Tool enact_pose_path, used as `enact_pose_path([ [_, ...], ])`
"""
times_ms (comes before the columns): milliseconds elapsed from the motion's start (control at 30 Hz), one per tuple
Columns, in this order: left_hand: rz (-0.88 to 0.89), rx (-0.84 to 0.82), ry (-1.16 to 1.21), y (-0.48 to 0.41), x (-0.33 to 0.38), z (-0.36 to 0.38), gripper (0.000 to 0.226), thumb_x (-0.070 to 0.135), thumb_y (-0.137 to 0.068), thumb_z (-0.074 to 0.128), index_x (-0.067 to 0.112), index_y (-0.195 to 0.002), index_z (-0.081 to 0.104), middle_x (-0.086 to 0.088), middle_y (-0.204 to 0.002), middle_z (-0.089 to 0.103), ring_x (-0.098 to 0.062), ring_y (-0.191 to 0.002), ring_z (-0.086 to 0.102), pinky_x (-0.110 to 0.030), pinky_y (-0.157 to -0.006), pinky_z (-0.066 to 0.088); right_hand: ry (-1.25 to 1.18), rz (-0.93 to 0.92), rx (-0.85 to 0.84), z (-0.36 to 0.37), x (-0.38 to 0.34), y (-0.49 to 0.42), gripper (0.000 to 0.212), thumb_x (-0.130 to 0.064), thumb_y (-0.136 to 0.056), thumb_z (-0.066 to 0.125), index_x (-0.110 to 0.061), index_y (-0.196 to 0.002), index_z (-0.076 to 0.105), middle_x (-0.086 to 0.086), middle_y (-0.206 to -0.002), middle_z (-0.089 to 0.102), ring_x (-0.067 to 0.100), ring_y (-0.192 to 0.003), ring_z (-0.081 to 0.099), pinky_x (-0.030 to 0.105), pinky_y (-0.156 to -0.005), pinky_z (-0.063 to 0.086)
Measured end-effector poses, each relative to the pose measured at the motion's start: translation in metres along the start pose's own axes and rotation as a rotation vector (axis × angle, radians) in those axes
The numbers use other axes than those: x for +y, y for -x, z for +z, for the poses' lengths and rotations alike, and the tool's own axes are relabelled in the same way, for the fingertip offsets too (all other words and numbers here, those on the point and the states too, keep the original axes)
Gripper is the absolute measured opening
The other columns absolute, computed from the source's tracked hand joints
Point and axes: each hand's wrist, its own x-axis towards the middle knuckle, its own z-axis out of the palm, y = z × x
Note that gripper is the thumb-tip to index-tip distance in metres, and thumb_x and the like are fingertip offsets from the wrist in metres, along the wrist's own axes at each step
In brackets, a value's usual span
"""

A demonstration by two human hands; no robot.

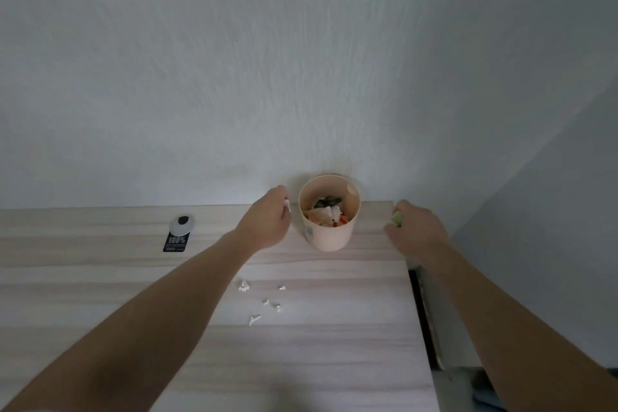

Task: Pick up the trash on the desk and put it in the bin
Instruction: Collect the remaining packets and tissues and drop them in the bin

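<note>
A small peach-coloured bin (pixel 329 237) stands on the wooden desk (pixel 133 294) against the wall, holding mixed scraps. Just left of its rim, my left hand (pixel 267 219) pinches a small white scrap (pixel 287 206). To the right of the bin, near the desk's corner, my right hand (pixel 416 227) grips a pale green scrap (pixel 397 218). Several small white paper bits (pixel 264 303) lie on the desk in front of the bin.
A black tag with a white round top (pixel 177 232) lies on the desk at the left. The desk's right edge (pixel 419 311) drops into a dark gap beside a grey surface. A white wall rises right behind the bin.
</note>
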Motion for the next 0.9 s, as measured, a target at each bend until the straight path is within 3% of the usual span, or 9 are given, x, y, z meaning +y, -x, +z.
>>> enact_pose_path([
  [133,0.047,-0.003,-0.059,-0.017,0.037,-0.011,0.008,0.015,-0.093,0.045,0.019,-0.087,0.046,0.002,-0.081,0.049,-0.013,-0.066,0.048,-0.026,-0.056,0.033,-0.008,-0.012,0.027,-0.018,0.000,0.010,0.024,-0.031,-0.085,0.056,-0.016,-0.103,0.054,0.010,-0.096,0.063,0.030,-0.092,0.059,0.030,-0.068,0.039],
  [267,0.091,-0.007,-0.121,-0.034,0.061,-0.009,0.010,0.014,-0.091,0.048,0.023,-0.089,0.051,0.002,-0.090,0.056,-0.017,-0.073,0.055,-0.027,-0.063,0.044,-0.025,-0.008,0.066,-0.031,0.007,0.017,0.018,-0.030,-0.083,0.056,-0.016,-0.094,0.053,0.006,-0.087,0.060,0.029,-0.086,0.059,0.031,-0.067,0.042],
  [433,0.070,-0.034,-0.163,-0.045,0.080,0.000,0.023,0.015,-0.089,0.052,0.022,-0.110,0.056,-0.001,-0.103,0.058,-0.019,-0.082,0.058,-0.032,-0.072,0.052,-0.030,0.009,0.075,-0.035,0.018,0.023,0.016,-0.031,-0.082,0.056,-0.019,-0.090,0.050,0.006,-0.086,0.061,0.029,-0.087,0.059,0.033,-0.070,0.045],
  [600,0.049,-0.099,-0.183,-0.048,0.075,0.006,0.050,0.030,-0.085,0.051,0.029,-0.135,0.045,0.000,-0.130,0.048,-0.027,-0.119,0.049,-0.039,-0.091,0.047,-0.020,0.012,0.067,-0.033,0.027,0.024,0.015,-0.031,-0.082,0.057,-0.021,-0.090,0.049,0.008,-0.091,0.064,0.031,-0.090,0.060,0.034,-0.073,0.047],
  [700,0.006,-0.102,-0.188,-0.045,0.073,0.000,0.068,0.040,-0.087,0.057,0.019,-0.146,0.029,-0.008,-0.154,0.029,-0.030,-0.140,0.028,-0.046,-0.110,0.034,-0.015,0.012,0.051,-0.032,0.025,0.020,0.015,-0.032,-0.081,0.055,-0.022,-0.088,0.046,0.007,-0.089,0.064,0.030,-0.088,0.060,0.035,-0.073,0.047],
  [900,0.005,-0.013,-0.239,-0.038,0.053,-0.018,0.068,0.042,-0.093,0.049,0.018,-0.149,0.019,-0.009,-0.160,0.016,-0.028,-0.147,0.014,-0.045,-0.118,0.019,0.008,-0.015,0.057,-0.032,0.009,0.014,0.017,-0.031,-0.083,0.055,-0.018,-0.094,0.052,0.006,-0.087,0.060,0.028,-0.085,0.057,0.031,-0.067,0.041],
])
